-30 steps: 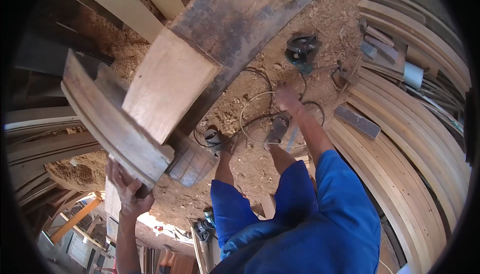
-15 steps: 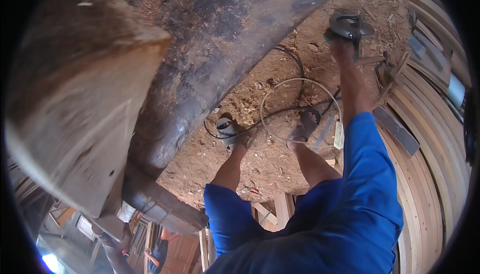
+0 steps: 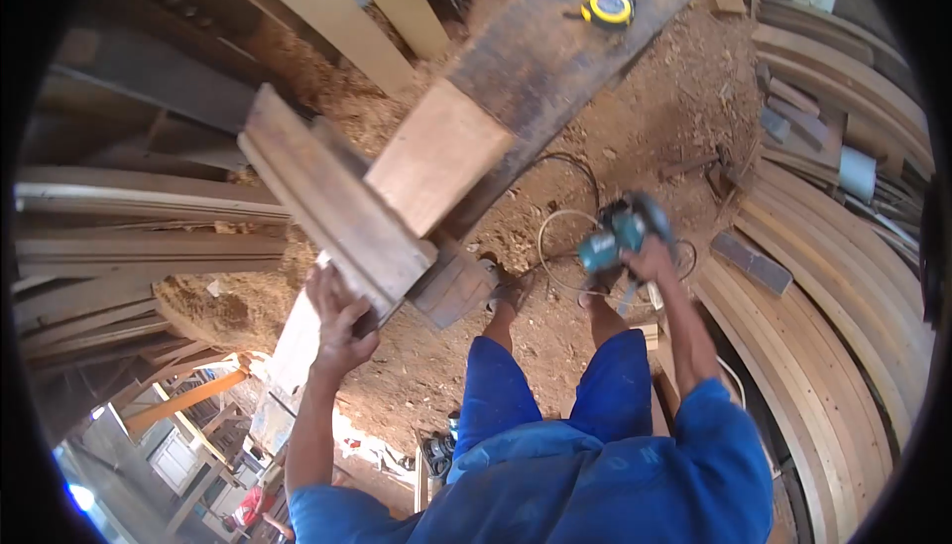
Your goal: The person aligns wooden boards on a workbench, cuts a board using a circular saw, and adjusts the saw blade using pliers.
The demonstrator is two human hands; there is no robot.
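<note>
My left hand (image 3: 342,324) grips the near end of a grooved wooden beam (image 3: 332,197), fingers over its edge. The beam is tilted across a lighter wooden block (image 3: 439,157), on the near end of the dark bench plank (image 3: 550,48). In my right hand (image 3: 650,258) is a teal and black power tool (image 3: 613,237), which looks like a circular saw, held over the floor right of the bench. Motion blurs the tool a little. A yellow tape measure (image 3: 607,6) rests on the far part of the plank.
Curved boards (image 3: 793,346) are stacked along the right. More planks (image 3: 149,246) lie at the left. A cable (image 3: 595,182) and a pale hose loop (image 3: 543,237) lie near my feet on the sawdust floor. Another person (image 3: 248,509) is at lower left.
The grooved beam, large and close before, is now lower, across the block. The power tool has come from farther out toward my body. My view has swung, bringing the tape measure into sight.
</note>
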